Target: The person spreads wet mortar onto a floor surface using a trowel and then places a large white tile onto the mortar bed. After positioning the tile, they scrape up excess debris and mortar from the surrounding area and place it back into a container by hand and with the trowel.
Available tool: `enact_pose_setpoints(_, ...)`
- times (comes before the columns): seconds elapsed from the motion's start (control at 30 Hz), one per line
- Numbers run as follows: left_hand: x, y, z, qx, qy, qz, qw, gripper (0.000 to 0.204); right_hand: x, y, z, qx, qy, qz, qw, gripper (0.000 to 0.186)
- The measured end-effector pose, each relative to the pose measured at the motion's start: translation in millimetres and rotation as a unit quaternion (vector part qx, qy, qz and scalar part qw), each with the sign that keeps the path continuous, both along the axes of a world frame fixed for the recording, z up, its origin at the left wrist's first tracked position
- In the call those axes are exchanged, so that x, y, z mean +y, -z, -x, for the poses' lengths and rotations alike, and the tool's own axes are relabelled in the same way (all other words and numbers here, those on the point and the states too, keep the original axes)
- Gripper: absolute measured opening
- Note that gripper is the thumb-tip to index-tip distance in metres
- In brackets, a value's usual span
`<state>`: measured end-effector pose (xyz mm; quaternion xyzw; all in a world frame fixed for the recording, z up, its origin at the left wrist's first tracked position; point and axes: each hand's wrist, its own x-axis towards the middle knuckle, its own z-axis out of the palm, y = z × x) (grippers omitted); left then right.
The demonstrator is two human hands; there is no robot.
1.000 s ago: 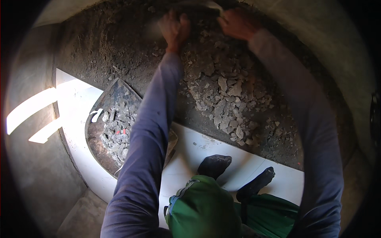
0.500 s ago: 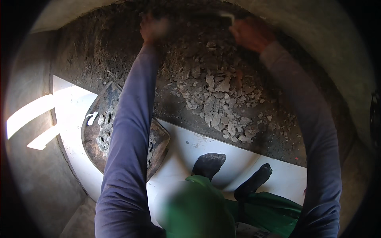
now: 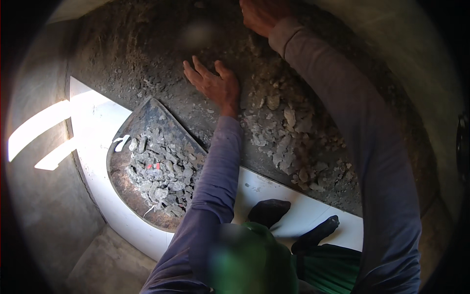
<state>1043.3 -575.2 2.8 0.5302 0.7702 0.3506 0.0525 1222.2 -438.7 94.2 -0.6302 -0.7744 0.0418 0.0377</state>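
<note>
while the head view looks down, left hand (image 3: 215, 85) lies open, fingers spread, palm flat on the dirt surface (image 3: 147, 54). rubble pile (image 3: 289, 132) sits just to its right, running long from near the right hand (image 3: 262, 14) down toward the black shoes (image 3: 268, 211). left hand is nearer. right hand at top edge, grip can't tell. pale grey broken chunks, dusty. rubble-filled metal pan (image 3: 156, 171) below-left of left hand.

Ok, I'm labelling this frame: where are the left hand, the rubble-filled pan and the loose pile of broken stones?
left hand (image 3: 215, 84): head view, back of the open hand.
rubble-filled pan (image 3: 128, 183): head view, bare rusty inside near its rim.
pile of broken stones (image 3: 289, 137): head view, middle of the heap.
</note>
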Motion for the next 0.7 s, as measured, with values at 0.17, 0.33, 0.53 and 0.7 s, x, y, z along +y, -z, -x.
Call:
enact_pose_setpoints(0.17,-2.8,-3.2,13.3,-0.022,-0.026,0.001,0.999,0.068,-54.6,37.7,-17.9,0.089,-0.092,-0.109,0.986,0.031)
enact_pose_setpoints(0.33,-2.5,-12.9,22.4,-0.004,-0.041,0.02,0.999,0.067,-68.6,-17.8,-22.2,0.132,-0.016,0.108,0.985,0.034)
enact_pose_setpoints(0.53,4.3,-7.5,-3.4,-0.019,-0.026,0.003,0.999,0.065,19.9,28.4,-1.4,0.101,-0.044,-0.032,0.993,0.037)
enact_pose_setpoints(0.7,0.1,-11.7,14.8,-0.049,-0.032,-0.02,0.998,0.063,-54.6,7.8,-60.2,0.117,-0.174,0.068,0.975,0.028)
